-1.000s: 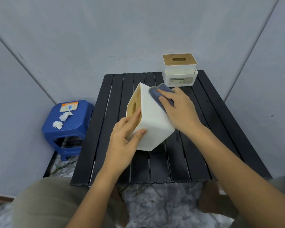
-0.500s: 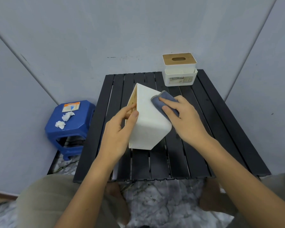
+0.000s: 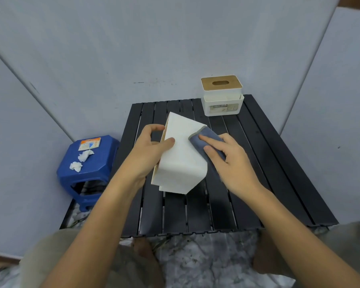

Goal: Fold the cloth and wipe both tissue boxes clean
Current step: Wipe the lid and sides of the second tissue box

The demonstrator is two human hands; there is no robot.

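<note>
The black slatted table (image 3: 258, 183) is the landmark here. Near the middle of the table, the person holds a white tissue box (image 3: 181, 156) tipped over on its side, with its wooden lid facing left. The left hand (image 3: 148, 154) grips the box, with the thumb on the white side and the curled fingers on the lid side. The right hand (image 3: 231, 161) presses a folded blue cloth (image 3: 204, 138) flat against the right side of the box, with its fingers straight. At the far right corner of the table stands a 2nd tissue box (image 3: 222, 96), upright, with a wooden lid on top. It is well apart from both hands. To the left of the table sits a blue stool (image 3: 87, 173). On the stool lie 2 crumpled white tissues (image 3: 81, 161) and a small packet (image 3: 89, 143).
</note>
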